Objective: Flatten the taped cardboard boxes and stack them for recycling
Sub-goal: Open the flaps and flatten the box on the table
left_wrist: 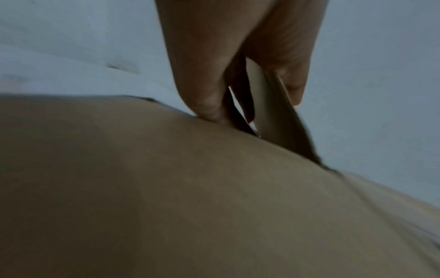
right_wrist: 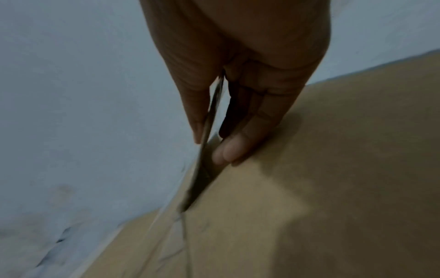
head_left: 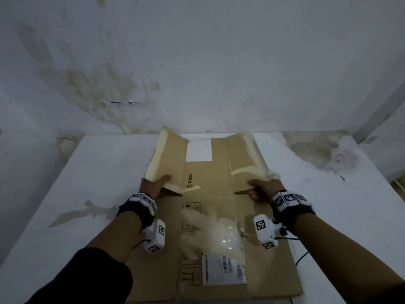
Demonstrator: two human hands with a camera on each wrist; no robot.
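Observation:
A brown cardboard box (head_left: 208,194) lies flattened on the white table, with a shipping label (head_left: 223,270) and loose clear tape (head_left: 210,229) on its near half. At its far end two flaps stand partly raised. My left hand (head_left: 157,185) pinches the left flap (head_left: 166,154) at its near corner, thumb on one face and fingers on the other (left_wrist: 250,105). My right hand (head_left: 263,189) pinches the right flap (head_left: 245,154) in the same way (right_wrist: 212,144). Peeled tape hangs from both flaps.
The white table (head_left: 87,172) stands against a stained wall (head_left: 197,62). A torn strip of tape (head_left: 83,212) lies on the table left of the box. A black cable (head_left: 300,257) trails off my right wrist near the table's right edge.

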